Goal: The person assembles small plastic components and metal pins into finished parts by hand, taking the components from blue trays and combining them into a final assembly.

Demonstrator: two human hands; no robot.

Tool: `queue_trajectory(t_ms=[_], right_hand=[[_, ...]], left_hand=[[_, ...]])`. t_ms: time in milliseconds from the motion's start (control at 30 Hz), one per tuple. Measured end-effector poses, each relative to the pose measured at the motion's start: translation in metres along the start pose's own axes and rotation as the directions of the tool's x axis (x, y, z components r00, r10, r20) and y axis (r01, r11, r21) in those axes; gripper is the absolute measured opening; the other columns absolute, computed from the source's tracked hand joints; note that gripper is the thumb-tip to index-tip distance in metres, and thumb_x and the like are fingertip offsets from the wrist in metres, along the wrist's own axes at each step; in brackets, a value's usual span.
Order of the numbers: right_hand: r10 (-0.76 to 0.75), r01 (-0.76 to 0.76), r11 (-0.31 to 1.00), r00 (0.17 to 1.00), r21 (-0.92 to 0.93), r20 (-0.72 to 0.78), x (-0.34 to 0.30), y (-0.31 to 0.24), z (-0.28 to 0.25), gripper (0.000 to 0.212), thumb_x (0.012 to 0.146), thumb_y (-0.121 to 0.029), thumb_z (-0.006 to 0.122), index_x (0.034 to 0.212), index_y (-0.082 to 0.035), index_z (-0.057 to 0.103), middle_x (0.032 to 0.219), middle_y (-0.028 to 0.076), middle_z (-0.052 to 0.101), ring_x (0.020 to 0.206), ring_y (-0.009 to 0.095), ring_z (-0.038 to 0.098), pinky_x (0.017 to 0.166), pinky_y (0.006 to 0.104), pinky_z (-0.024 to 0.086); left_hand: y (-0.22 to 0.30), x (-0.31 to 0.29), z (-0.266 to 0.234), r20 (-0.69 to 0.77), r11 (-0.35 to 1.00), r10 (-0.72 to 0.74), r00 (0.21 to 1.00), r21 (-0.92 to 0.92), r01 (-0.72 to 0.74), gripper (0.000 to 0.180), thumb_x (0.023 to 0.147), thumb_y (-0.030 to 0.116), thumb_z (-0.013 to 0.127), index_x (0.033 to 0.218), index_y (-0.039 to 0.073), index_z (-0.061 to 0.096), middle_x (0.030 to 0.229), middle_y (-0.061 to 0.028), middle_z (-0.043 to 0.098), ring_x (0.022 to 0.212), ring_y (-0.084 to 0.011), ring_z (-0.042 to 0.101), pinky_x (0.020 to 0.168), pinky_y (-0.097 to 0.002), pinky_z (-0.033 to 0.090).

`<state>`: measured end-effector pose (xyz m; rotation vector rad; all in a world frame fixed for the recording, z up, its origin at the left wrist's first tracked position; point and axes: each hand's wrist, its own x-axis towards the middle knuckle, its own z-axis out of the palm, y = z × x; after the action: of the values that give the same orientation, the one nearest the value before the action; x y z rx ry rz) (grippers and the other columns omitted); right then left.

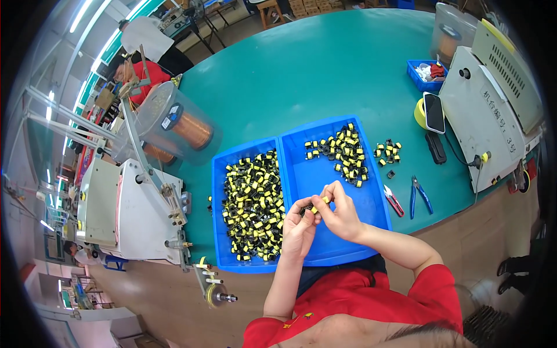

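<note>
Over the near part of the blue trays, my left hand (298, 229) and my right hand (343, 218) meet with fingertips pinched together. Between them are small black bobbins with yellow tape (326, 199); the fingers partly cover them, so how many each hand grips is hard to see. The left blue tray (218, 232) is heaped with the same kind of taped bobbins (250, 203). In the right blue tray (342, 255), a looser pile of bobbins (349, 152) lies toward the far right corner.
Right of the trays lie several loose bobbins (387, 152), red-handled snips (393, 200), blue-handled pliers (420, 197), a phone (434, 112) and a black case (435, 148). Machines stand left (145, 214) and right (481, 116). A copper wire spool (192, 131) sits far left, near a person in red (152, 74).
</note>
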<state>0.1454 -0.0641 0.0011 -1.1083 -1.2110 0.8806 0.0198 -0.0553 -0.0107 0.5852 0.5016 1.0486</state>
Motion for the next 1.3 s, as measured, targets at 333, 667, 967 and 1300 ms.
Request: queue_trajectory(t_ms=[333, 667, 967, 1300], right_hand=[[0.209, -0.226, 0.965, 0.970, 0.134, 0.126, 0.005, 0.004, -0.003, 0.024, 0.089, -0.011, 0.054, 0.078, -0.006, 0.033, 0.068, 0.002, 0.046, 0.060, 0.007, 0.055, 0.048, 0.0211, 0.042], [0.153, -0.198, 0.959, 0.964, 0.204, 0.216, 0.006, 0.005, -0.005, 0.025, 0.087, -0.008, 0.055, 0.080, -0.008, 0.031, 0.074, 0.003, 0.048, 0.067, 0.009, 0.056, 0.057, 0.0226, 0.044], [0.180, -0.217, 0.954, 0.966, 0.206, 0.184, 0.004, 0.000, -0.004, 0.027, 0.085, -0.004, 0.056, 0.080, -0.008, 0.030, 0.088, 0.008, 0.051, 0.079, 0.008, 0.050, 0.067, 0.0232, 0.045], [0.111, -0.125, 0.957, 0.992, 0.264, 0.065, 0.006, 0.010, -0.002, 0.032, 0.082, -0.003, 0.060, 0.081, -0.006, 0.028, 0.085, 0.010, 0.054, 0.069, 0.009, 0.055, 0.055, 0.0209, 0.045]], left_hand=[[0.001, 0.000, -0.001, -0.049, 0.998, 0.000, 0.999, 0.065, 0.003, 0.030, 0.086, 0.008, 0.057, 0.111, -0.004, 0.047, 0.096, -0.0085, 0.054, 0.080, -0.0141, 0.048, 0.071, -0.0245, 0.040], [0.002, 0.004, -0.016, -0.136, 0.998, -0.056, 0.989, 0.019, 0.059, 0.022, 0.083, 0.004, 0.059, 0.102, 0.000, 0.049, 0.093, -0.0099, 0.056, 0.081, -0.0143, 0.052, 0.069, -0.0244, 0.041], [0.010, 0.001, -0.014, -0.123, 0.991, 0.030, 0.992, 0.130, -0.013, 0.024, 0.080, -0.002, 0.061, 0.099, 0.004, 0.049, 0.093, -0.0097, 0.058, 0.080, -0.0140, 0.054, 0.069, -0.0235, 0.043], [0.019, 0.000, -0.001, -0.141, 0.995, -0.092, 0.986, 0.030, 0.097, 0.029, 0.079, -0.003, 0.060, 0.106, -0.002, 0.051, 0.095, -0.0112, 0.057, 0.082, -0.0158, 0.057, 0.073, -0.0243, 0.046]])
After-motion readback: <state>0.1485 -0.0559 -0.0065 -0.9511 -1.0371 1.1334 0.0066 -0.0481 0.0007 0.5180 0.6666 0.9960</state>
